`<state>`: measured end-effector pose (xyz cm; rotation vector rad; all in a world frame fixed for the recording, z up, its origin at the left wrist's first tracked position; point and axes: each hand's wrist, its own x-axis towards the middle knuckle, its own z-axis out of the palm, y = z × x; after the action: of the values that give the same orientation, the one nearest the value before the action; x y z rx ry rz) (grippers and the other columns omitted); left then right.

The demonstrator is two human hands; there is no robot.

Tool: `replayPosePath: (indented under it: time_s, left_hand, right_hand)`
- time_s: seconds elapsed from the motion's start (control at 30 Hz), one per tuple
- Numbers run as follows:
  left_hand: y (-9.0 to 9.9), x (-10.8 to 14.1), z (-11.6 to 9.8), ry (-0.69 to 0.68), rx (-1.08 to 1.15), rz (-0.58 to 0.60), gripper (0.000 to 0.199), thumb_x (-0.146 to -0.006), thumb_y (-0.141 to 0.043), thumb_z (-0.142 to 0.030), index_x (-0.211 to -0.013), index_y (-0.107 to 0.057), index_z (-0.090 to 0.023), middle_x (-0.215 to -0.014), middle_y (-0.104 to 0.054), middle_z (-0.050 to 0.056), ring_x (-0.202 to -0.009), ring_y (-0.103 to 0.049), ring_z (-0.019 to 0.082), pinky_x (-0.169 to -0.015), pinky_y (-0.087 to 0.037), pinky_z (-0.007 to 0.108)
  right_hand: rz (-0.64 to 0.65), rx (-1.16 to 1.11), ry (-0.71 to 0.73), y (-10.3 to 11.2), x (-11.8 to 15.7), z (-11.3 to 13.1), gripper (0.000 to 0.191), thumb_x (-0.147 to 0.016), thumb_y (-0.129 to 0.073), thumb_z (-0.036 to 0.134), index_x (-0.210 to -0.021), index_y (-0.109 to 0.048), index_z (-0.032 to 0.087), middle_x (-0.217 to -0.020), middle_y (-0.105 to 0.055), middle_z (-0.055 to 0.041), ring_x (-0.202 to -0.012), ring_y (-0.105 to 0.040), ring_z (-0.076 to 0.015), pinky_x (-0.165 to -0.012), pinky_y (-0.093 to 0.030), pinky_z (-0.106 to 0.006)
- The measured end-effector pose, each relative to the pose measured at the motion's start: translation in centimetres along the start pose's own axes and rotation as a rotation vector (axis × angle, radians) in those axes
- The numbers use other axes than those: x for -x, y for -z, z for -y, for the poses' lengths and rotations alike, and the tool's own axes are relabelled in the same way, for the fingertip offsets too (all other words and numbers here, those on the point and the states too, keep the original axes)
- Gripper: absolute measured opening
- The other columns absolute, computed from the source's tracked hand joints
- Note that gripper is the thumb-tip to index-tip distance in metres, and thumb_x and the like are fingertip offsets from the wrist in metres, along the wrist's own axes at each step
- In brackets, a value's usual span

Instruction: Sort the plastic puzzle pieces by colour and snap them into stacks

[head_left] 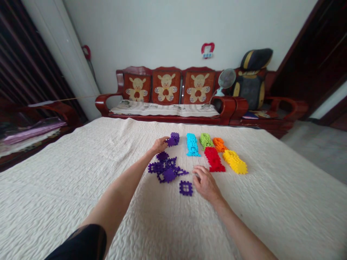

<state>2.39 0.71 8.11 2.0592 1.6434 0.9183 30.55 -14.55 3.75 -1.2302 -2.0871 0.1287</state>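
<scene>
My left hand is reached out to the far purple interlocking tiles, its fingers closed on the left edge of a purple tile there. Nearer to me lies a loose heap of purple tiles, some solid, some with cut-outs, one of them triangular. A square purple window tile lies apart in front of the heap. Just right of that tile, my right hand hovers or rests low over the bedcover, holding nothing, with its fingers bent and a little apart.
Tiles stand sorted in rows by colour: blue, green, orange, red and yellow. All lie on a quilted cream cover. Beyond its far edge are a wooden sofa and a fan.
</scene>
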Motion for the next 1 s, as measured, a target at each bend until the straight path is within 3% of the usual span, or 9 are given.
replayPosePath:
  time_s: [0.1, 0.37, 0.67, 0.83, 1.0]
  left_hand:
    - [-0.7, -1.0, 0.0, 0.002, -0.008, -0.019, 0.046, -0.074, -0.056, -0.010, -0.118, -0.068, -0.016, -0.077, -0.074, 0.002, -0.067, -0.063, 0.015, -0.073, -0.051, 0.026]
    - [-2.3, -1.8, 1.9, -0.020, 0.151, -0.030, 0.042, -0.081, -0.054, -0.020, -0.118, -0.071, -0.014, -0.064, -0.068, -0.002, -0.055, -0.057, 0.011, -0.059, -0.047, 0.021]
    - [-2.0, -1.4, 0.9, -0.011, 0.101, -0.089, 0.046, -0.082, -0.054, -0.021, -0.125, -0.068, -0.013, -0.071, -0.073, 0.000, -0.063, -0.064, 0.012, -0.072, -0.053, 0.021]
    - [-0.5, 0.8, 1.4, 0.063, 0.052, -0.173, 0.041, -0.088, -0.049, -0.023, -0.121, -0.071, -0.015, -0.082, -0.077, 0.005, -0.072, -0.070, 0.015, -0.079, -0.054, 0.024]
    - [2.1, 5.6, 2.7, 0.102, -0.049, -0.141, 0.033, -0.087, -0.051, -0.023, -0.106, -0.076, -0.017, -0.098, -0.078, 0.006, -0.090, -0.071, 0.019, -0.090, -0.054, 0.029]
  right_hand:
    - [-0.002, -0.004, -0.013, 0.0, 0.0, 0.0, 0.022, -0.086, -0.048, 0.015, -0.098, -0.066, 0.019, -0.113, -0.066, -0.0126, -0.111, -0.060, -0.0254, -0.101, -0.050, -0.042]
    - [-0.008, -0.006, -0.009, 0.0, 0.1, 0.0, 0.022, -0.086, -0.049, 0.015, -0.098, -0.066, 0.020, -0.114, -0.066, -0.0129, -0.111, -0.060, -0.0256, -0.101, -0.050, -0.043]
    - [-0.009, -0.015, -0.009, -0.1, 0.1, 0.0, 0.022, -0.085, -0.049, 0.015, -0.099, -0.066, 0.020, -0.115, -0.066, -0.0129, -0.111, -0.060, -0.0254, -0.102, -0.049, -0.043]
    - [-0.003, -0.010, 0.003, -0.1, -0.1, -0.2, 0.022, -0.085, -0.048, 0.015, -0.097, -0.066, 0.019, -0.113, -0.066, -0.0130, -0.110, -0.061, -0.0253, -0.101, -0.049, -0.042]
    - [0.026, 0.014, 0.015, -0.1, -0.3, 0.1, 0.026, -0.085, -0.046, 0.013, -0.098, -0.068, 0.018, -0.111, -0.067, -0.0138, -0.109, -0.060, -0.0255, -0.101, -0.048, -0.041]
